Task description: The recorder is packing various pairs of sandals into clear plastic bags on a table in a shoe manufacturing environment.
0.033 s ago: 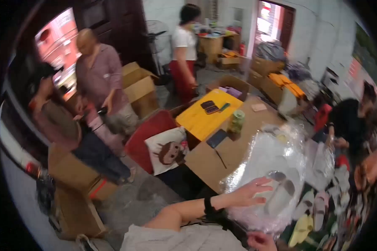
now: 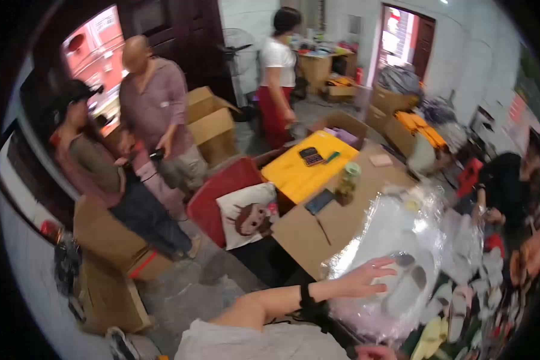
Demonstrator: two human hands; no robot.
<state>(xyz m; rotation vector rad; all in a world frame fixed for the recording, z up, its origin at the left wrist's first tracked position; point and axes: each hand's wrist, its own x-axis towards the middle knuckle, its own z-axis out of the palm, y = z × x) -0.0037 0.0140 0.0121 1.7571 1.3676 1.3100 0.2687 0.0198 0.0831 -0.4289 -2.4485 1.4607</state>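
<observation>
My left hand [image 2: 372, 279], with a black band at the wrist, reaches across a shiny clear plastic bag [image 2: 357, 252] on the table. Its fingers are spread, and the tips are at or just over the near side of a pair of pale slippers with grey insoles [image 2: 411, 279]. Whether the slippers lie inside the plastic or on top of it, I cannot tell. Only a small part of my right hand [image 2: 375, 353] shows at the lower edge, beside the bag's pinkish near end; its fingers are mostly cut off.
Many slippers, including a yellow pair [image 2: 431, 339], lie at the right, near a person in black [image 2: 501, 180]. A jar [image 2: 347, 183] and a dark phone-like thing [image 2: 319, 202] rest on the cardboard-topped table [image 2: 303, 234]. A red chair [image 2: 213, 195] stands left; three people stand beyond.
The view has shifted, so the room sits slightly farther right and lower. My right hand has dropped mostly out of the picture. My left hand stays spread by the slippers.
</observation>
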